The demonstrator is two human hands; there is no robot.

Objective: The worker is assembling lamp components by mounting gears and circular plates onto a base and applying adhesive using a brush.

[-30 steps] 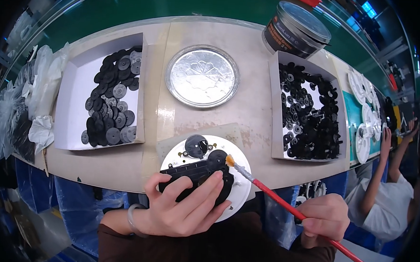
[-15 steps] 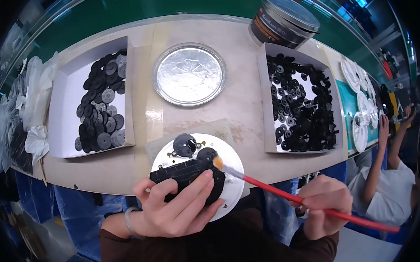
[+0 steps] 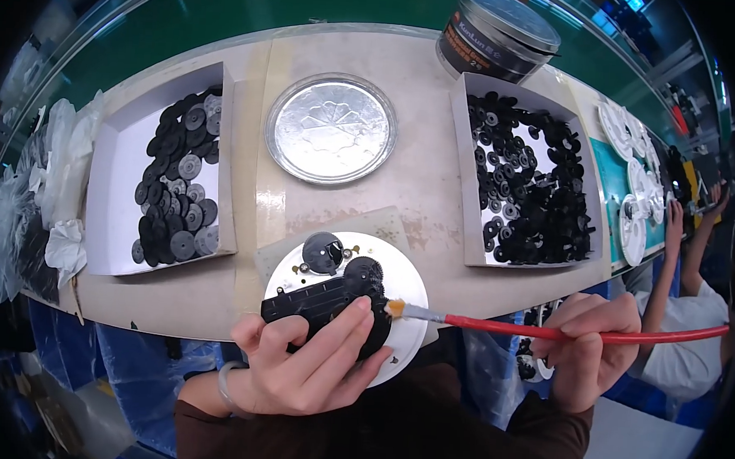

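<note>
Red brush (image 3: 562,330) crosswise, bristles leftward

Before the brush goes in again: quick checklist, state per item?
1. Left hand holding the black part on the white disc: ok, fingers wrap over it.
2. Right hand gripping the red-handled brush: ok.
3. Bristles at the work: ok, tip sits at the black part's right edge.
4. Bristles loaded: cannot tell, too small.
5. Round tin open: cannot tell, a lid seems to be on.
6. Foil dish and trays of black gears clear of the hands: ok.
</note>
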